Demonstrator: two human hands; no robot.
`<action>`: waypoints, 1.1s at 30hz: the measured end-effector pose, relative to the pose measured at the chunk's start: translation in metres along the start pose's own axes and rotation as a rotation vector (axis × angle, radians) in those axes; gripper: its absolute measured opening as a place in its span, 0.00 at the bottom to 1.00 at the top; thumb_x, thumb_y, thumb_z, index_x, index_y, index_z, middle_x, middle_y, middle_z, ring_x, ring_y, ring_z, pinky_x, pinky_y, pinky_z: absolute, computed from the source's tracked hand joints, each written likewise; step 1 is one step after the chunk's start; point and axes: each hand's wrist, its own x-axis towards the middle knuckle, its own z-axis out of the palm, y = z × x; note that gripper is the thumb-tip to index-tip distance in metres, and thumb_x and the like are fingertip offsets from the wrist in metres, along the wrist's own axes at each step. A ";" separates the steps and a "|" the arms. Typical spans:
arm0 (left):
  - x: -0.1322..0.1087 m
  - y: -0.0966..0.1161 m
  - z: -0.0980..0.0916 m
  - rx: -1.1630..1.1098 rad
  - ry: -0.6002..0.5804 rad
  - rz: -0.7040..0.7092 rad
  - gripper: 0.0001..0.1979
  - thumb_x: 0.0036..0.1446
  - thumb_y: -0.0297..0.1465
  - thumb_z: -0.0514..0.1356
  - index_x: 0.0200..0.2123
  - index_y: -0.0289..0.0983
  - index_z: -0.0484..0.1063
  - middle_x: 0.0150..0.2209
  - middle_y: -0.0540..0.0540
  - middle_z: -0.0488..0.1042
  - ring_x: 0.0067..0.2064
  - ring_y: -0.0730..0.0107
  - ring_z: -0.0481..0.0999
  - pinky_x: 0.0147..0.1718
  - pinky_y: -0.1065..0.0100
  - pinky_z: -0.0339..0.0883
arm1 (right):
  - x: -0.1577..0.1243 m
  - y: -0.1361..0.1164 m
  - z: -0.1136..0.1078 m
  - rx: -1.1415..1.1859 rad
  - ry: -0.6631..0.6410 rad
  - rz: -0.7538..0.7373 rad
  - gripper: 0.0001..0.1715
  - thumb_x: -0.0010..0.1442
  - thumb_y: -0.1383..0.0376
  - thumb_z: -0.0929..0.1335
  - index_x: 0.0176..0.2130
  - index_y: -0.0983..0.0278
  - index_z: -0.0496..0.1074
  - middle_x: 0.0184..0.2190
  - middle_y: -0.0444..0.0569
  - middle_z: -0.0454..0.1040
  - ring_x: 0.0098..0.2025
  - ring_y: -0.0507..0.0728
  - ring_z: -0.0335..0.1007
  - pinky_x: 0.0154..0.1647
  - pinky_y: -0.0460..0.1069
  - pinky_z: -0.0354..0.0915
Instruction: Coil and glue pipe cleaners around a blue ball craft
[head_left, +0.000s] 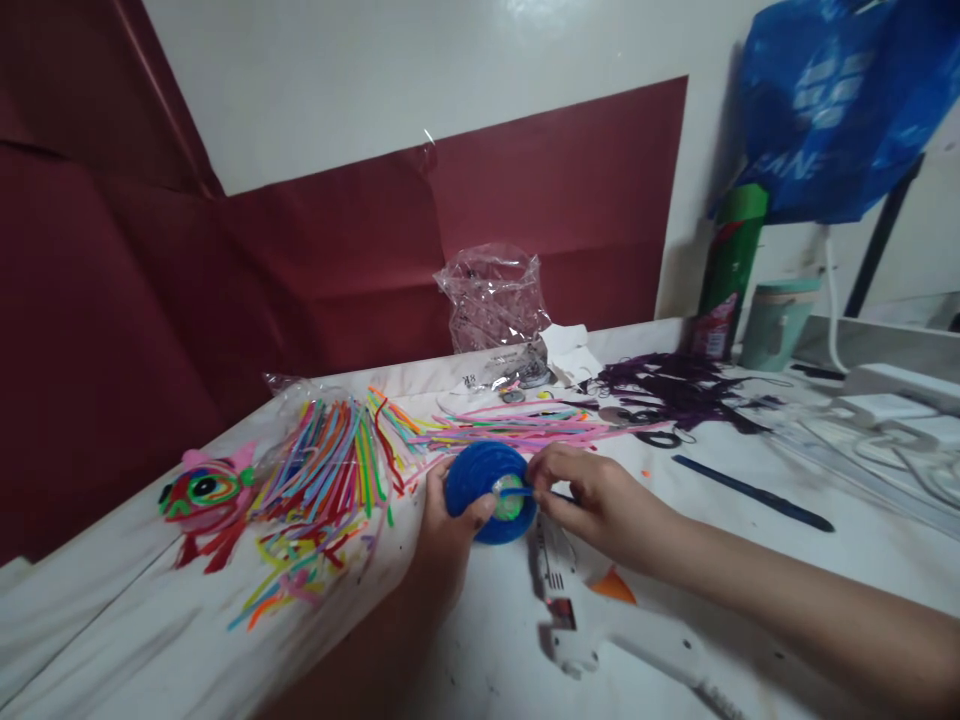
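– Nearest item: white gun-shaped tool point(562, 600), lying on the table point(187, 640) at the lower edge, between the two forearms. Orange piece point(613, 587) just beside it. Confirm the left hand.

– Left hand point(444, 535): curled around the near left side of a blue ball point(476, 465), thumb over the front, grip closed. Ball is raised at the middle of the view, its pale green patch point(510, 505) facing the person.

– Right hand?

– Right hand point(585, 490): fingertips pinched together on a narrow blue strip point(516, 491), the strip's near end lying over the patch. Whether it is attached there, cannot tell.

– Items to the left?

– Fuzzy multicoloured stems point(322, 460), bundled; cut pieces point(292, 570) scattered in front of them; a red and pink animal figure point(206, 505), upright, beside the bundle.

– To the right?

– Dark blue rod point(754, 493), flat, well apart from the ball. Scissors point(660, 438) with black handles behind the right hand. Dark purple strands point(667, 385) heaped farther back, near a pale green cup point(780, 325).

– Rear?

– Clear plastic bag point(499, 300), crumpled, before a dark red sheet point(322, 270).
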 end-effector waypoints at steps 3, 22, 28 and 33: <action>0.001 -0.001 0.001 0.020 0.007 -0.004 0.37 0.36 0.36 0.71 0.51 0.39 0.63 0.47 0.41 0.73 0.44 0.56 0.75 0.42 0.58 0.69 | -0.004 0.004 0.002 -0.024 0.018 -0.052 0.08 0.59 0.70 0.63 0.29 0.61 0.66 0.31 0.50 0.75 0.33 0.56 0.71 0.35 0.50 0.67; -0.003 0.003 0.007 0.165 -0.015 0.064 0.34 0.32 0.33 0.70 0.47 0.39 0.66 0.44 0.42 0.72 0.42 0.57 0.74 0.41 0.59 0.67 | -0.004 0.012 -0.005 -0.444 -0.185 -0.227 0.11 0.64 0.70 0.61 0.32 0.64 0.68 0.30 0.50 0.71 0.28 0.53 0.69 0.27 0.46 0.62; -0.003 0.000 0.005 0.158 -0.011 0.041 0.34 0.32 0.34 0.70 0.47 0.38 0.66 0.44 0.42 0.72 0.41 0.59 0.74 0.40 0.59 0.67 | -0.007 0.011 -0.005 -0.425 -0.188 -0.238 0.11 0.64 0.69 0.61 0.31 0.63 0.68 0.30 0.48 0.70 0.26 0.53 0.67 0.25 0.46 0.60; -0.002 0.003 0.002 0.187 -0.089 0.010 0.33 0.35 0.35 0.70 0.47 0.38 0.64 0.43 0.44 0.71 0.39 0.61 0.74 0.38 0.61 0.68 | -0.008 0.013 0.001 -0.368 -0.098 -0.169 0.10 0.64 0.70 0.62 0.31 0.63 0.68 0.29 0.48 0.71 0.28 0.54 0.69 0.28 0.46 0.63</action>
